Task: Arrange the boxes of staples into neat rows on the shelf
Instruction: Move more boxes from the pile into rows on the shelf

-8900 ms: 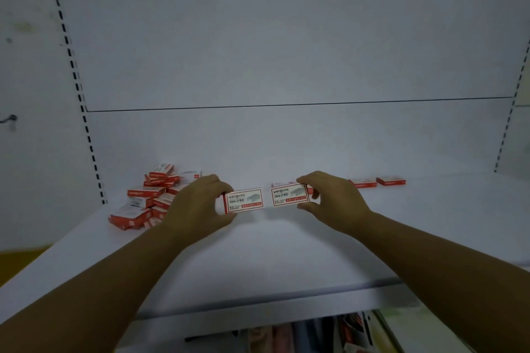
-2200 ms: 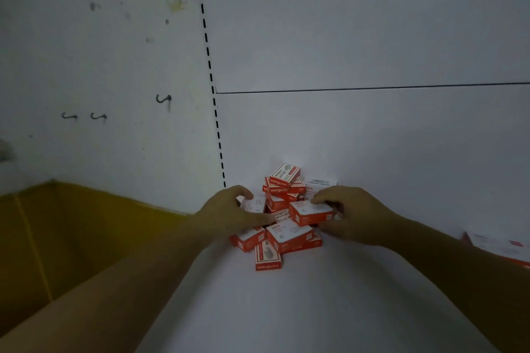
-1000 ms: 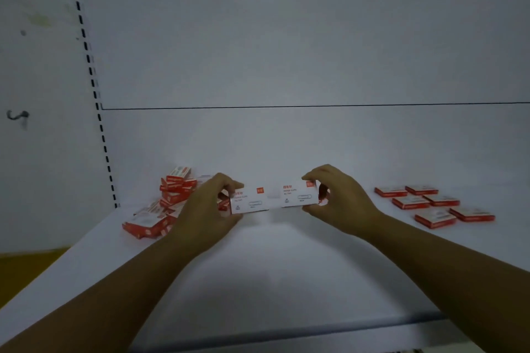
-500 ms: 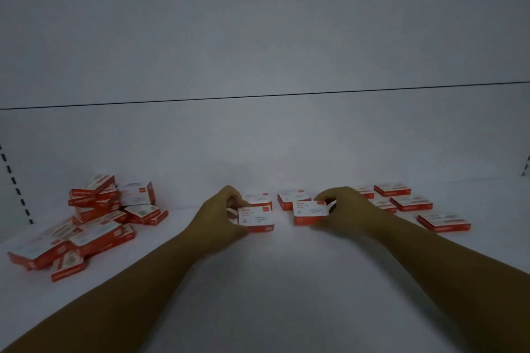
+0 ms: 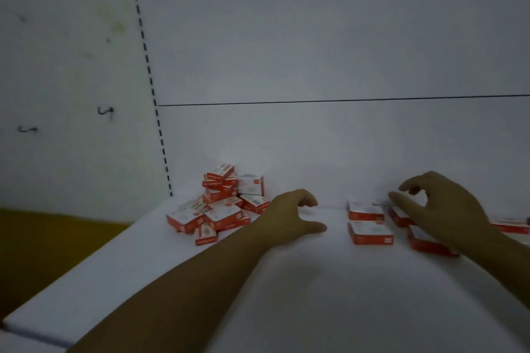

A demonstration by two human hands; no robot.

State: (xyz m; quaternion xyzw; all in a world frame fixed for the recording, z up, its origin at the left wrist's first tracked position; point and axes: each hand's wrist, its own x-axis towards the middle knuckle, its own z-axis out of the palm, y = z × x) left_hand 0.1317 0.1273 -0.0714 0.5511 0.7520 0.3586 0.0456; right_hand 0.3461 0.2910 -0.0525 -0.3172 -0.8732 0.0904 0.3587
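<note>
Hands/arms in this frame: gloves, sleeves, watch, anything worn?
Nothing worn shows. The left hand and right hand are ungloved; both forearms are bare to the frame edge: no sleeves, watch or bands. No rings visible, but the picture is soft.

White shelf [image 5: 286, 295]. Back left corner: loose heap of red-and-white staple boxes [image 5: 222, 209], some stacked askew. Right side: further boxes [image 5: 370, 233] lying flat, side by side in rows, slightly apart.
</note>
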